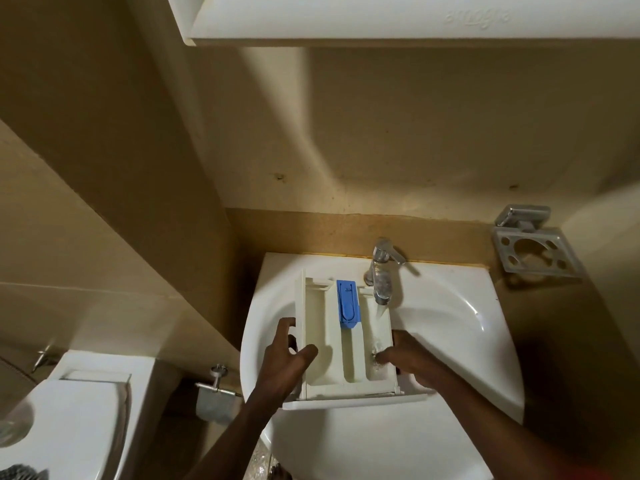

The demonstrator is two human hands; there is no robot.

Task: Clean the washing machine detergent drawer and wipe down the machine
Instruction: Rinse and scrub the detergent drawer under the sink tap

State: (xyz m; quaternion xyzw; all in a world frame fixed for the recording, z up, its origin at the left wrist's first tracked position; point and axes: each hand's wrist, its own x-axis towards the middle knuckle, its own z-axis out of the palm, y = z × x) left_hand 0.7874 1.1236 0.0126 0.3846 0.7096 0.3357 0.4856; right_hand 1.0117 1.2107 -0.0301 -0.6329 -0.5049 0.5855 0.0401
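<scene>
Cream-white drawer (323, 330), with a bright blue insert (348, 308). Glossy white sink (450, 306), edged at the back by a yellowish seam (450, 263). Shiny silver tap (381, 268). Beige wall (415, 133), flecked with a few dark spots. Darker tan band (311, 233), finely speckled. Dull silver holder (536, 251). White toilet (79, 410). White cabinet (381, 19). Silver roll holder (216, 382), with grey-white paper (211, 407). Brown speckled floor (259, 459).

White sink (450, 306), detergent drawer (325, 341) over its bowl
</scene>
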